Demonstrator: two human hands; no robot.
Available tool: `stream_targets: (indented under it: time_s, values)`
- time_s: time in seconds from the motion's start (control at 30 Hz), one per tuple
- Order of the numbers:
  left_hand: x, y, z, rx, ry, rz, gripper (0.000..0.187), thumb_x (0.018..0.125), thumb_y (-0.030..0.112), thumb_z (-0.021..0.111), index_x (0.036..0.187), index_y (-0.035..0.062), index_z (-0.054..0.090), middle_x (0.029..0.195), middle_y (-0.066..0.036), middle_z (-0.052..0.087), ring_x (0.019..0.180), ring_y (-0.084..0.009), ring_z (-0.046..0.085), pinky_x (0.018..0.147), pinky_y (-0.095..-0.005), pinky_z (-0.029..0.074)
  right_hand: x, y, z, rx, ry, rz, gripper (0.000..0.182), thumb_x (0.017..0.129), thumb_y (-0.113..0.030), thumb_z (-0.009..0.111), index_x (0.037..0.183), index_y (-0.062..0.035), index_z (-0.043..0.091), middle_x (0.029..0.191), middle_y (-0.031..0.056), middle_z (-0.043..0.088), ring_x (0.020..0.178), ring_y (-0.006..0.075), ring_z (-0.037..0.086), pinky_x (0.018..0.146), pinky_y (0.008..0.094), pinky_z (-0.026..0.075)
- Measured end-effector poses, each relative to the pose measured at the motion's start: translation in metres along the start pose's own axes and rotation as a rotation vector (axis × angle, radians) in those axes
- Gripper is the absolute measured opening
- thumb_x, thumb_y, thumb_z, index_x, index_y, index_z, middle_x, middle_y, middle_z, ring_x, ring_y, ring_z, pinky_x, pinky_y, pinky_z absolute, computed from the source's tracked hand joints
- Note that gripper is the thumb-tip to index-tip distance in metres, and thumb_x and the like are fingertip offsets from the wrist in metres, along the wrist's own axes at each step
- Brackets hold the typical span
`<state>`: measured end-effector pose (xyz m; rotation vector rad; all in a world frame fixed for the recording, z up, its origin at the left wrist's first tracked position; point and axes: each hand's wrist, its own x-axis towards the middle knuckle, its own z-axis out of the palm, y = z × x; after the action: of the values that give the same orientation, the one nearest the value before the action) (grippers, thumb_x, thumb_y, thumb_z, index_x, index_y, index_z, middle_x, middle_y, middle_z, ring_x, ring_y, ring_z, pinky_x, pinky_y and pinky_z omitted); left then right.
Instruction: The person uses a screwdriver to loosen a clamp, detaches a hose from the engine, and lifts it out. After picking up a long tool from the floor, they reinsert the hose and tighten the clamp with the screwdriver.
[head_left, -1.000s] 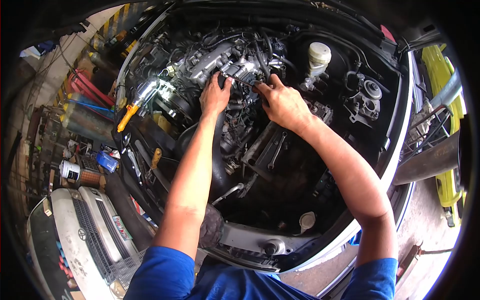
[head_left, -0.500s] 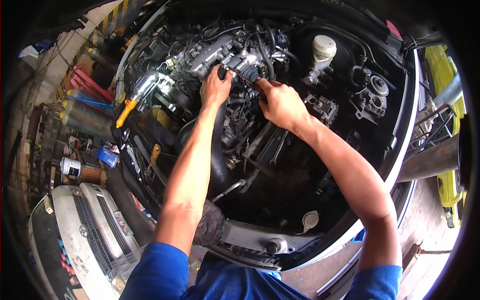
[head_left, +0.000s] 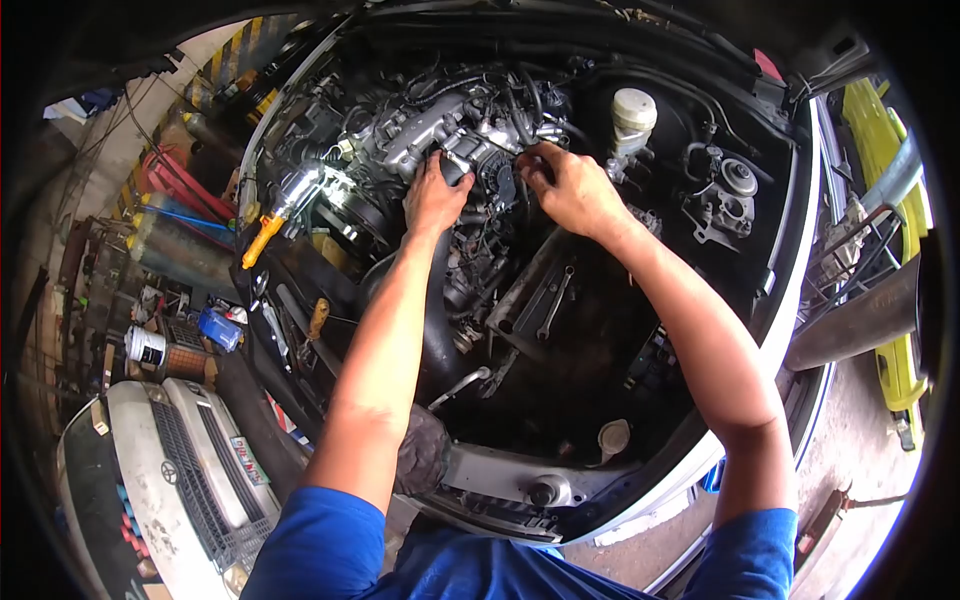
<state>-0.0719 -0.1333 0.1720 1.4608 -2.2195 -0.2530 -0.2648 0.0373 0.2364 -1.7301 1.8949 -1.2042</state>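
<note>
My left hand (head_left: 436, 200) is at the engine (head_left: 420, 130), its thumb and fingers apart around a dark part beside the silver metal housing. To the right, my right hand (head_left: 575, 190) is closed, with thumb and forefinger pinched near a round dark part (head_left: 497, 177). What the right fingers hold is too small and dark to make out. Below the hands, wrenches (head_left: 555, 302) lie on a metal bar in the engine bay.
A lit work lamp with an orange handle (head_left: 263, 240) rests at the bay's left. A white-capped reservoir (head_left: 633, 115) and a loose metal part (head_left: 730, 200) are at the right. A detached car front (head_left: 190, 470) stands lower left.
My right hand has moved slightly right and away from my left hand. The thin rod seen between the hands before is no longer visible. The whole view has shifted a little.
</note>
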Motion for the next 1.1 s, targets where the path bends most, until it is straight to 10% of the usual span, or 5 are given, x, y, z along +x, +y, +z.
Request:
stream_targets:
  time_s: [1.1]
  values:
    - [0.001, -0.010, 0.009, -0.060, 0.073, 0.064, 0.071, 0.098, 0.056, 0.056, 0.146, 0.0043, 0.052, 0.137, -0.027, 0.061, 0.128, -0.0436, 0.058, 0.107, -0.0473, 0.045, -0.013, 0.020, 0.027, -0.470, 0.069, -0.329, 0.033, 0.085, -0.012, 0.072, 0.118, -0.0076, 0.066, 0.108, 0.0182, 0.058, 0.091, 0.0345, 0.071, 0.078, 0.0438, 0.060]
